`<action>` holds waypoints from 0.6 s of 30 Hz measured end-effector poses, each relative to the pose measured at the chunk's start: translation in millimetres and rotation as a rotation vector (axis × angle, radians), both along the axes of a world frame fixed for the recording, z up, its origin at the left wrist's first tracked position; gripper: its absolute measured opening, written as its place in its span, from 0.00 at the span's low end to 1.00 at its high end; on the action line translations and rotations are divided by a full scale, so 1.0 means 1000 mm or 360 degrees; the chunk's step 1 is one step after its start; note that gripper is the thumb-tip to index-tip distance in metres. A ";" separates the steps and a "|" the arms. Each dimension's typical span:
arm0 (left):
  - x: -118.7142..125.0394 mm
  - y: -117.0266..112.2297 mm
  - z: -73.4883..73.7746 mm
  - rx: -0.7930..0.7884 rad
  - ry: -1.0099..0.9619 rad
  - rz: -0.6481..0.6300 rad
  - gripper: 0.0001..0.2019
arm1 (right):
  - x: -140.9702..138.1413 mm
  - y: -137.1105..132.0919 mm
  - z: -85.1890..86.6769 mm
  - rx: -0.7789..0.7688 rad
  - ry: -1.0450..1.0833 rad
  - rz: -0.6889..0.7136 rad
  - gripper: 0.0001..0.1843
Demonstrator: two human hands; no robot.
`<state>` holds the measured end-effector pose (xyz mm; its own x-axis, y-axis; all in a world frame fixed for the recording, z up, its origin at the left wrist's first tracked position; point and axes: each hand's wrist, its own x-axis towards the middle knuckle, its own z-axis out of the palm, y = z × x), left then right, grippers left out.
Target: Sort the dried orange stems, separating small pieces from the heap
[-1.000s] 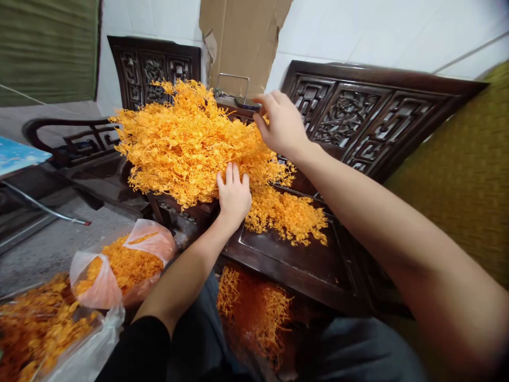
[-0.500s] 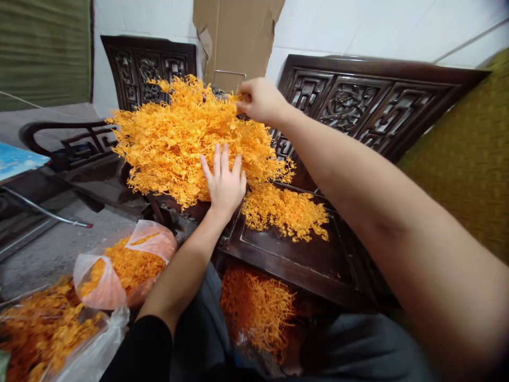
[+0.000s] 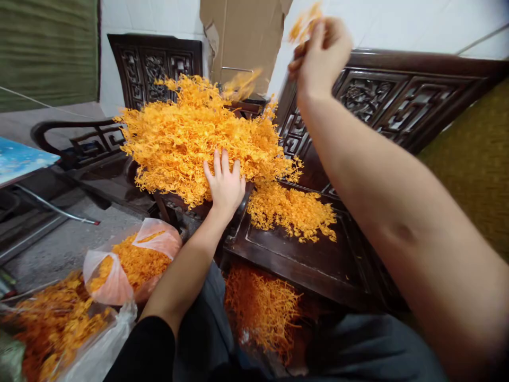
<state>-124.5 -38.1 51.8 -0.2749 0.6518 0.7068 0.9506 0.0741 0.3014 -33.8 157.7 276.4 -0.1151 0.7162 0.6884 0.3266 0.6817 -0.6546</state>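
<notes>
A large heap of frilly, branching orange sprigs [image 3: 191, 143] rests on a dark wooden stand, hiding most of its top. My left hand [image 3: 225, 183] lies open on the heap's near right side, fingers spread and pressed against it. High above and to the right, my right hand [image 3: 324, 55] is closed on a small orange sprig [image 3: 305, 22], blurred by motion. Another blurred orange strand [image 3: 242, 85] sticks up over the back of the heap. A smaller pile of orange sprigs [image 3: 292, 212] lies on the dark wooden seat [image 3: 306, 260], right of my left hand.
Two bags, a pinkish plastic bag [image 3: 113, 281] and a clear bag [image 3: 91, 350], hold orange pieces at lower left. More stringy orange pieces [image 3: 264, 313] sit below the seat, between my knees. Carved chair backs [image 3: 369, 95] and cardboard [image 3: 246, 42] stand behind. A blue-topped table [image 3: 24, 159] is left.
My right hand has lifted away from the back of the heap, up and to the right, taking an orange sprig with it. My left hand stays on the heap.
</notes>
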 end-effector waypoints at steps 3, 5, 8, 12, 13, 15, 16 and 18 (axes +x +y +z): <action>-0.002 0.000 -0.001 -0.0011 0.0009 0.0008 0.25 | 0.030 0.019 0.021 0.0094 0.0675 -0.0265 0.14; -0.003 -0.002 0.001 -0.0028 -0.0017 -0.0010 0.25 | 0.057 0.019 0.016 0.0167 0.0696 -0.0205 0.13; 0.001 -0.009 0.007 0.0052 -0.0013 -0.0118 0.24 | 0.104 -0.011 -0.021 0.0236 0.0328 0.0045 0.09; 0.022 -0.027 0.011 0.0254 0.0000 -0.0552 0.19 | 0.164 -0.078 -0.102 0.0157 -0.0444 0.0120 0.06; 0.031 -0.032 0.010 0.0269 -0.0068 -0.0711 0.19 | 0.176 -0.094 -0.122 0.0068 -0.0517 0.0168 0.08; 0.052 -0.039 0.004 0.0215 -0.0320 -0.1041 0.21 | 0.195 -0.120 -0.155 -0.0056 -0.0564 0.0221 0.10; 0.063 -0.040 0.001 0.0147 -0.0482 -0.1187 0.24 | 0.202 -0.130 -0.169 -0.0084 -0.0565 0.0237 0.10; 0.083 -0.039 -0.008 -0.0055 -0.0785 -0.1402 0.30 | 0.212 -0.143 -0.193 -0.0096 -0.0572 0.0254 0.09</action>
